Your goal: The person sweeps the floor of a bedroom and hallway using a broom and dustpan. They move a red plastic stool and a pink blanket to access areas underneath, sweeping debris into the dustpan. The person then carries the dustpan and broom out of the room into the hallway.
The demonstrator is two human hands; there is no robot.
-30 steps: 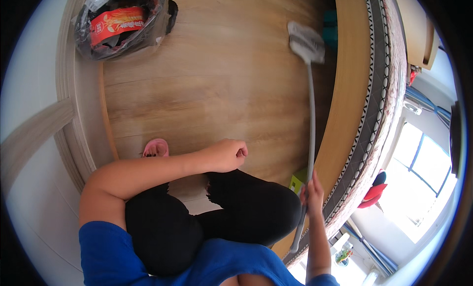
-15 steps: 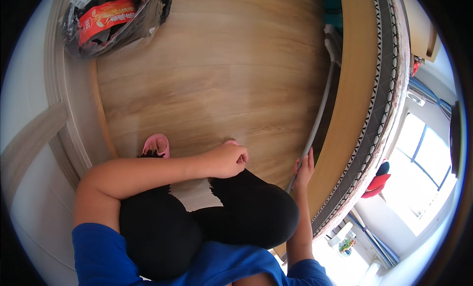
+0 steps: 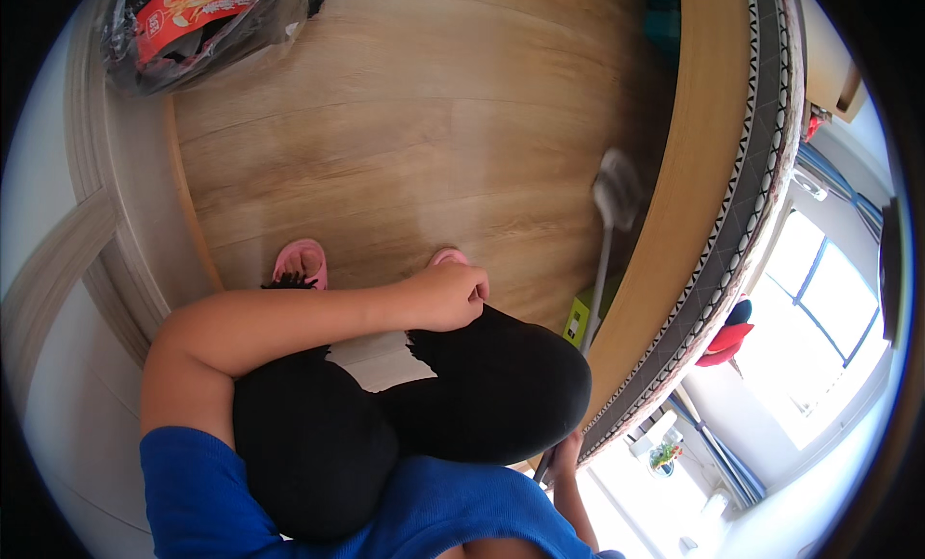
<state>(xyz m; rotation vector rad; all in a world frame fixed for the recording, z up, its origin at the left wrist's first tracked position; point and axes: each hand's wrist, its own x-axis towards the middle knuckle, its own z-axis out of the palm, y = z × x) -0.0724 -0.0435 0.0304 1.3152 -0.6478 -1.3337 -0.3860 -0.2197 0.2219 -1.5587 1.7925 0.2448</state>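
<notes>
Far right, over wood-grain floor (image 3: pixel 385 154) beside a smooth pale-wood frame (image 3: pixel 696 188): pale-grey long-handled cleaning tool (image 3: pixel 604 246), slim straight shaft, head blurred, texture unreadable. Right hand (image 3: pixel 566 456) wraps its near end, half hidden by the black-trousered knee (image 3: pixel 540 385); left hand (image 3: pixel 453 297) loosely fisted, fingers mostly hidden. Crinkled clear plastic bag (image 3: pixel 260 39), far left, cut off.
</notes>
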